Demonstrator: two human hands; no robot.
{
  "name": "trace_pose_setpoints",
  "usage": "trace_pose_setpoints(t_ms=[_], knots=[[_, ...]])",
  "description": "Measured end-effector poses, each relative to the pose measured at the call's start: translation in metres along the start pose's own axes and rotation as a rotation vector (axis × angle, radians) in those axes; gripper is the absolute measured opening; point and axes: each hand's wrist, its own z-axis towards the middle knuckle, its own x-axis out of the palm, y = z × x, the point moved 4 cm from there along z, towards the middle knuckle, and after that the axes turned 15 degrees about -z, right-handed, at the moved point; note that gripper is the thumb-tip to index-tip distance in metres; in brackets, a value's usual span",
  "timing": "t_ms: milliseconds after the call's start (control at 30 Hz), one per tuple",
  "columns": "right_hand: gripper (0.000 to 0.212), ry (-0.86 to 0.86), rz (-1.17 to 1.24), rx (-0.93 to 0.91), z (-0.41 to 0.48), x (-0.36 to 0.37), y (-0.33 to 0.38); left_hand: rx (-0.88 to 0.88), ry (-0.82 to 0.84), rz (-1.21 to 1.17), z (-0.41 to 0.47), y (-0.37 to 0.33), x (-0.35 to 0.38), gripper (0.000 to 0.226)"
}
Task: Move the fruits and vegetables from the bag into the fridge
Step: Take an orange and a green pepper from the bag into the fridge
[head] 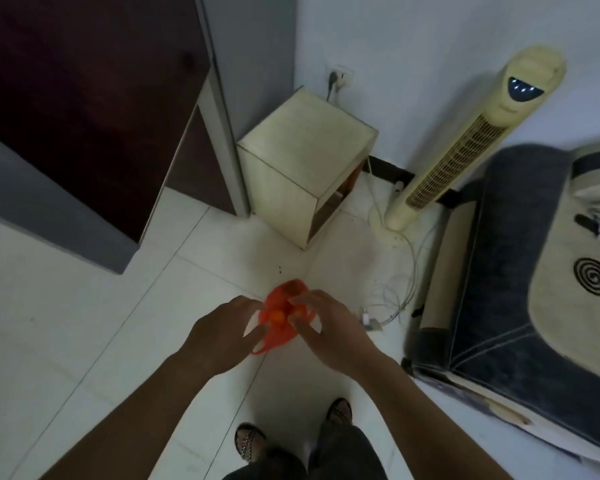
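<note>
gripping the thin orange plastic bag (274, 338) at both sides of its mouth, our left hand (222, 330) and right hand (329, 329) hold it over the tiled floor (84, 323). round orange fruit (278, 316) shows inside. beyond, left, stands the dark fridge (84, 98).

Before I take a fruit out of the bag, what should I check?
1. Bag held: ok, left hand and right hand both grip the orange bag.
2. Bag mouth open: ok, orange fruits show inside.
3. Fridge door open: not ok, the dark red fridge looks shut.
4. Trip hazards: ok, white cables lie right of the bag, not toward the fridge.
5. Vegetables inside too: cannot tell.
</note>
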Motion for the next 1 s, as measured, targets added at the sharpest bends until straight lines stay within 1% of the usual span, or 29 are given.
trace_pose_setpoints(t_ms=[67, 167, 267, 333, 400, 433, 467, 533, 567, 633, 667, 700, 767, 833, 867, 900, 933, 1000], knots=[[0.022, 0.029, -0.021, -0.028, 0.013, 0.022, -0.017, -0.001, -0.008, 0.055, 0.014, 0.018, 0.012, 0.04], [0.023, 0.07, -0.046, -0.046, 0.043, 0.062, -0.059, -0.035, -0.04, 0.064, 0.042, 0.055, 0.039, 0.041], [0.031, 0.114, -0.116, -0.07, 0.083, 0.112, -0.119, -0.07, -0.076, -0.015, 0.081, 0.103, 0.088, 0.052], [0.032, 0.133, -0.167, -0.088, 0.111, 0.151, -0.159, -0.085, -0.04, -0.11, 0.116, 0.14, 0.133, 0.051], [0.032, 0.137, -0.142, -0.054, 0.14, 0.193, -0.199, -0.052, -0.011, -0.141, 0.153, 0.174, 0.177, 0.056], [0.037, 0.134, -0.112, -0.039, 0.154, 0.22, -0.22, -0.036, -0.012, -0.147, 0.171, 0.191, 0.197, 0.059], [0.046, 0.136, -0.1, -0.033, 0.168, 0.247, -0.239, -0.024, -0.02, -0.158, 0.189, 0.207, 0.214, 0.06], [0.065, 0.148, -0.12, -0.09, 0.198, 0.304, -0.274, 0.013, -0.047, -0.18, 0.221, 0.241, 0.248, 0.067], [0.07, 0.165, -0.148, -0.13, 0.213, 0.334, -0.293, 0.045, -0.069, -0.204, 0.236, 0.257, 0.264, 0.072], [0.075, 0.23, -0.269, -0.211, 0.244, 0.389, -0.324, 0.105, -0.099, -0.194, 0.264, 0.294, 0.297, 0.071], [0.075, 0.248, -0.329, -0.244, 0.259, 0.413, -0.339, 0.109, -0.097, -0.165, 0.279, 0.314, 0.314, 0.07], [0.072, 0.232, -0.38, -0.283, 0.274, 0.434, -0.354, 0.103, -0.097, -0.124, 0.294, 0.336, 0.331, 0.069], [0.065, 0.144, -0.503, -0.303, 0.306, 0.465, -0.38, 0.11, -0.106, -0.063, 0.325, 0.369, 0.361, 0.063], [0.069, 0.148, -0.578, -0.21, 0.334, 0.485, -0.408, 0.171, -0.138, -0.015, 0.351, 0.39, 0.386, 0.054], [0.071, 0.198, -0.573, -0.132, 0.345, 0.494, -0.421, 0.164, -0.118, -0.01, 0.363, 0.398, 0.396, 0.052], [0.072, 0.226, -0.544, -0.094, 0.355, 0.501, -0.436, 0.18, -0.137, 0.036, 0.374, 0.406, 0.405, 0.054], [0.071, 0.232, -0.514, -0.103, 0.358, 0.502, -0.441, 0.184, -0.149, 0.057, 0.382, 0.414, 0.412, 0.061], [0.065, 0.305, -0.467, -0.176, 0.356, 0.512, -0.453, 0.156, -0.159, 0.067, 0.388, 0.427, 0.422, 0.083]])
